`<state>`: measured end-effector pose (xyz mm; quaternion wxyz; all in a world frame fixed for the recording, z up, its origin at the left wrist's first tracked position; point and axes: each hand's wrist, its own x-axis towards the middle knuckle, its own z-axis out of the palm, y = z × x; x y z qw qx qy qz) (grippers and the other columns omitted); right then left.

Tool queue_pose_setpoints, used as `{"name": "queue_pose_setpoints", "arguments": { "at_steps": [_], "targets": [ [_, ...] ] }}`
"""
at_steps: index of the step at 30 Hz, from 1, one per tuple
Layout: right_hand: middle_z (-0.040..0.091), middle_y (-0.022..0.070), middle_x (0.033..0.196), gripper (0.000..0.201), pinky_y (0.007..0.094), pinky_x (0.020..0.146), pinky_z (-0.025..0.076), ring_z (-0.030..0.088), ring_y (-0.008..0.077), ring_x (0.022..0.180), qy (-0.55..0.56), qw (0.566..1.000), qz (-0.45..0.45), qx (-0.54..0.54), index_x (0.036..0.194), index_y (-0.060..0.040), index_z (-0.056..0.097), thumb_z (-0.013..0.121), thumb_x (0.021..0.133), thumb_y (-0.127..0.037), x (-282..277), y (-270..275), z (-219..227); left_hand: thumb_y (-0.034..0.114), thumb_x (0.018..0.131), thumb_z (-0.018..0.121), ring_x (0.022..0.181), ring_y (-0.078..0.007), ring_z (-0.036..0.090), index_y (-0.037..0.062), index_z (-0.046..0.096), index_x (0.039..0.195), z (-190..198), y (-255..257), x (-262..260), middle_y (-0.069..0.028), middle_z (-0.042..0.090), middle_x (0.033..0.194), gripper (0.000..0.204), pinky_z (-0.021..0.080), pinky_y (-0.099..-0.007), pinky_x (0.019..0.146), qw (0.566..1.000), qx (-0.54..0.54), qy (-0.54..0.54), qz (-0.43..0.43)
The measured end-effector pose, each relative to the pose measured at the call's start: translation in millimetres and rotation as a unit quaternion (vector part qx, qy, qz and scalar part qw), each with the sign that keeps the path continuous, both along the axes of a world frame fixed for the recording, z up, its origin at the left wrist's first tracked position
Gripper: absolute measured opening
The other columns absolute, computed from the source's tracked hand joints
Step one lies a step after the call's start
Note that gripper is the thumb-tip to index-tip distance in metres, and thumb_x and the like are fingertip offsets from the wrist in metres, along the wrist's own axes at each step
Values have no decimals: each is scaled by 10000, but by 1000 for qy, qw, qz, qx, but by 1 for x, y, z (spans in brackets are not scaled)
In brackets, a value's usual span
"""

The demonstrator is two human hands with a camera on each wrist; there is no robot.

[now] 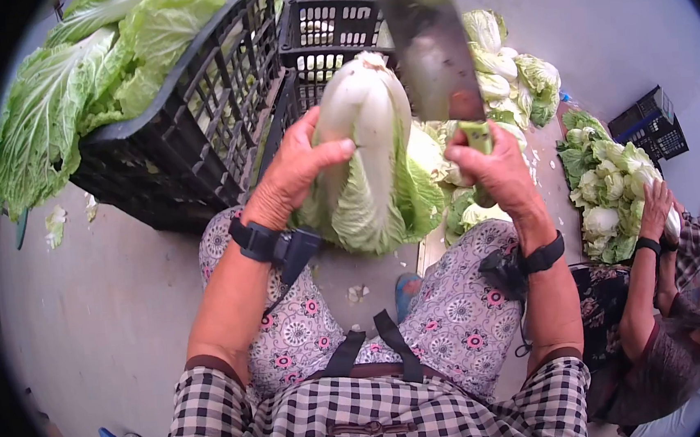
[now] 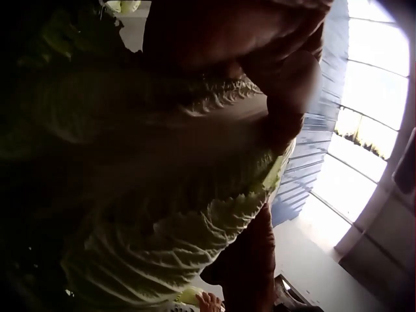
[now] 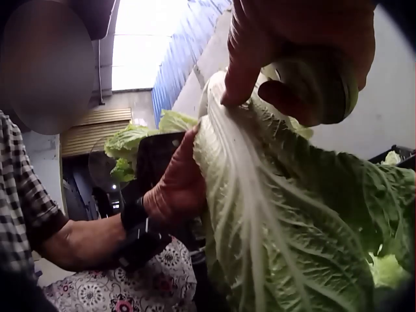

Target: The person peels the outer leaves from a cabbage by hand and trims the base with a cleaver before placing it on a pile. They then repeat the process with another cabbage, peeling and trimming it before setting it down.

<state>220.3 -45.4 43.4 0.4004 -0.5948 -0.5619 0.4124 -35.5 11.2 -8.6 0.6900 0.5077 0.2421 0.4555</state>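
In the head view, my left hand [image 1: 296,165] grips a napa cabbage [image 1: 369,143] from its left side, thumb across the front and the other fingers mostly hidden behind. The white root end points up, and the green leaf tips hang down between my knees. To the right of the cabbage, my right hand [image 1: 496,172] holds a cleaver [image 1: 436,60] by its green handle, with the wide blade raised beside the root end. The right wrist view has the dark rounded end of the handle [image 3: 328,88] over the leafy cabbage [image 3: 250,201]. The left wrist view is dark, with cabbage leaves [image 2: 169,240] filling much of it.
A black crate [image 1: 157,168] heaped with large leaves [image 1: 53,102] stands at the left. More black crates [image 1: 335,24] are behind the held cabbage. Trimmed cabbages [image 1: 532,81] lie on the floor beyond the cleaver. At the right, another person's hand [image 1: 653,207] touches a cabbage pile [image 1: 610,181].
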Motion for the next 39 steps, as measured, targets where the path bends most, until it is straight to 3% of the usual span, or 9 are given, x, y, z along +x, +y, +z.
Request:
{"name": "queue_pose_setpoints", "arguments": {
  "at_steps": [5, 10, 15, 18, 24, 27, 31, 35, 39],
  "targets": [
    [584, 21, 783, 446, 211, 500, 448, 516, 65, 559, 135, 990, 21, 35, 1040, -36, 542, 771, 707, -225, -7, 3, -14, 199, 711, 745, 1024, -161, 553, 8, 431, 1268, 4, -4, 4, -78, 567, 1132, 667, 444, -319, 921, 1000, -13, -19, -9],
    [603, 27, 791, 442, 207, 488, 435, 506, 64, 544, 104, 992, 60, -29, 1064, -19, 532, 745, 714, -184, -5, 0, -19, 229, 692, 762, 1098, -144, 510, 12, 382, 1337, -5, -14, 22, -60, 535, 1211, 779, 375, -308, 990, 995, 41, 55, -75],
    [665, 77, 891, 373, 202, 492, 416, 472, 50, 514, 76, 996, 40, -9, 1068, -15, 537, 675, 754, -161, 0, 3, -22, 208, 711, 733, 1003, -120, 540, 14, 496, 1227, 2, -6, 1, -49, 594, 1102, 600, 417, -284, 911, 987, 63, 150, 0],
    [669, 86, 914, 374, 190, 505, 412, 460, 45, 514, 58, 997, 52, -19, 1100, -13, 524, 635, 772, -153, 3, 3, -22, 211, 711, 735, 999, -119, 539, 4, 493, 1226, 1, -6, 3, -47, 593, 1100, 605, 414, -279, 912, 979, 89, 185, 6],
    [640, 56, 835, 360, 211, 535, 437, 490, 62, 547, 23, 996, 79, -35, 1099, 0, 523, 613, 799, -178, 4, 3, -26, 228, 697, 750, 1022, -126, 529, 0, 457, 1259, -5, -8, 7, -64, 569, 1150, 674, 404, -282, 924, 983, 75, 169, -4],
    [611, 42, 840, 347, 237, 591, 451, 533, 83, 607, 61, 996, 46, -49, 1090, -1, 542, 620, 806, -184, 4, 5, -28, 247, 676, 770, 1096, -152, 500, 10, 378, 1326, -14, -6, 14, -94, 523, 1218, 795, 384, -296, 959, 982, 97, 159, 26],
    [623, 68, 877, 403, 259, 665, 481, 591, 114, 715, 74, 994, 73, -18, 1111, 7, 537, 642, 821, -253, -6, 2, -24, 297, 592, 840, 1203, -190, 432, 33, 270, 1389, -5, -15, 25, -106, 456, 1292, 1015, 335, -324, 1024, 987, 62, 128, -71],
    [631, 84, 932, 448, 269, 724, 491, 605, 119, 783, 63, 992, 105, 18, 1116, 19, 536, 660, 820, -294, -8, 1, -30, 278, 584, 847, 1168, -201, 463, 38, 283, 1380, -21, -21, 35, -119, 474, 1261, 1004, 360, -336, 1006, 990, 94, 91, -50],
    [644, 71, 954, 369, 249, 702, 493, 609, 101, 782, -36, 985, 98, 137, 1102, -12, 547, 677, 803, -183, -7, 3, -36, 263, 606, 834, 1153, -188, 475, 53, 323, 1361, -15, -18, 34, -98, 492, 1245, 935, 388, -332, 983, 990, 116, 71, -30]
  ]
}}
